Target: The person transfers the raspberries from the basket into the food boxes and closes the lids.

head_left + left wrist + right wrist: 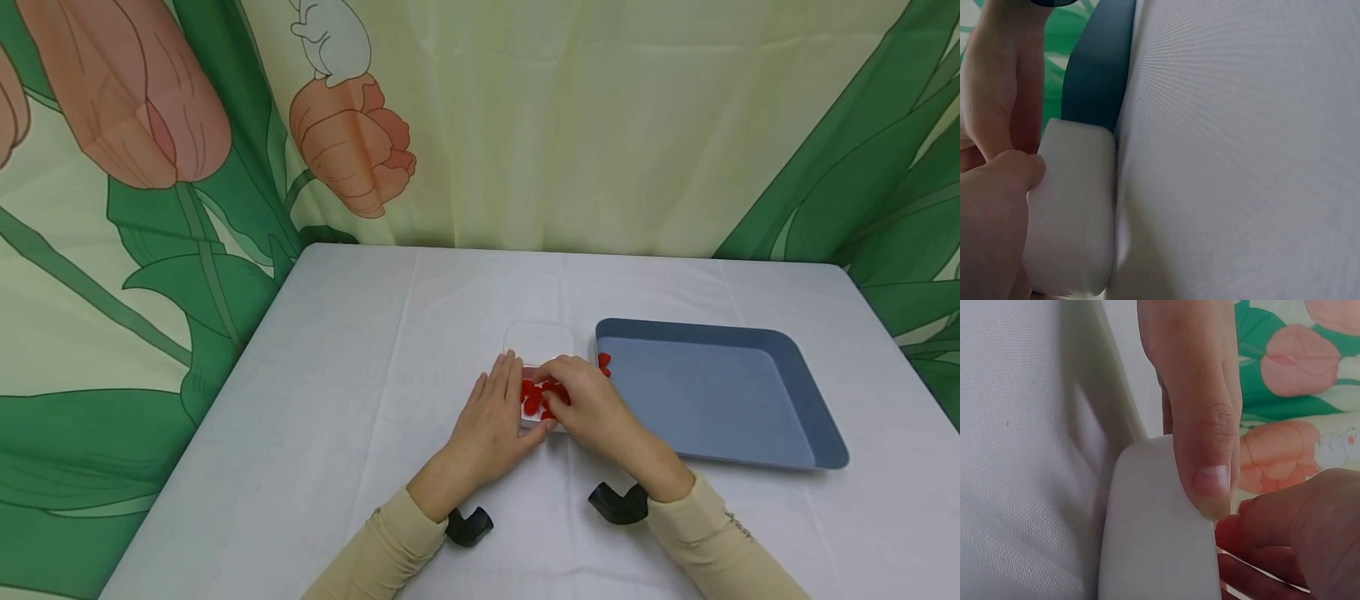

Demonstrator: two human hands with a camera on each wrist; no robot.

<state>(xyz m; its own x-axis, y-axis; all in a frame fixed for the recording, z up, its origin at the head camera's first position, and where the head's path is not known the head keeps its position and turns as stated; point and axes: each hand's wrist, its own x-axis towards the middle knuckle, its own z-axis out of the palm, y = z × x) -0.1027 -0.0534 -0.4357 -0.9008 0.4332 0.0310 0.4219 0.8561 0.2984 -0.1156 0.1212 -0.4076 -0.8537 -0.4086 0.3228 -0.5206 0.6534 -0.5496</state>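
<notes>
A small white box (534, 423) stands on the table with several small red pieces (532, 400) in it; their exact kind is too small to tell. Along its left side lies my left hand (489, 429), fingers straight, with the thumb on the front wall's upper edge. My right hand (600, 417) reaches over the box's right side with bent fingers, pinching a red piece (1230, 536) near the rim. The fingers partly hide this piece. In the left wrist view, the box's white wall (1079, 212) shows beneath the left thumb.
A blue-grey tray (720, 396) lies right of the box, with red pieces (603, 362) at its left edge. A clear lid (538, 337) extends behind the box. White cloth (300, 433) covers the table, and a flower-patterned curtain (570, 125) hangs behind.
</notes>
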